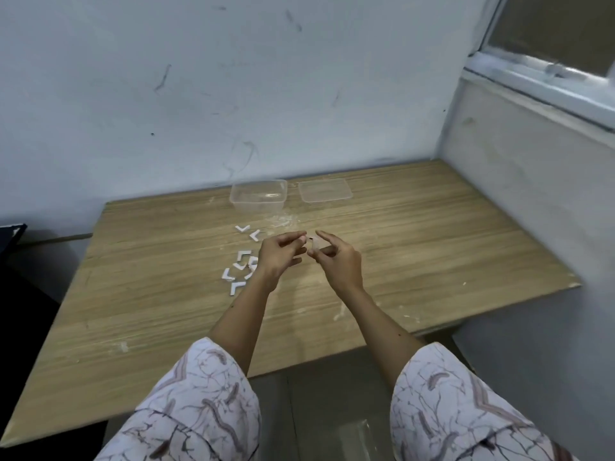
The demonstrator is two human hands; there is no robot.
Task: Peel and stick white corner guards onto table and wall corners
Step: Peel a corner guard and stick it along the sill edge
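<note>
Both hands hover above the middle of the wooden table. My right hand pinches a small pale corner guard between thumb and fingers. My left hand is just left of it, its curled fingertips close to the guard; whether they touch it I cannot tell. Several white L-shaped corner guards lie scattered on the table to the left of my left hand, some partly hidden behind it.
A clear plastic container and its lid sit at the back of the table by the wall. A window ledge runs along the right wall. The table's right corner juts out. Something dark stands at far left.
</note>
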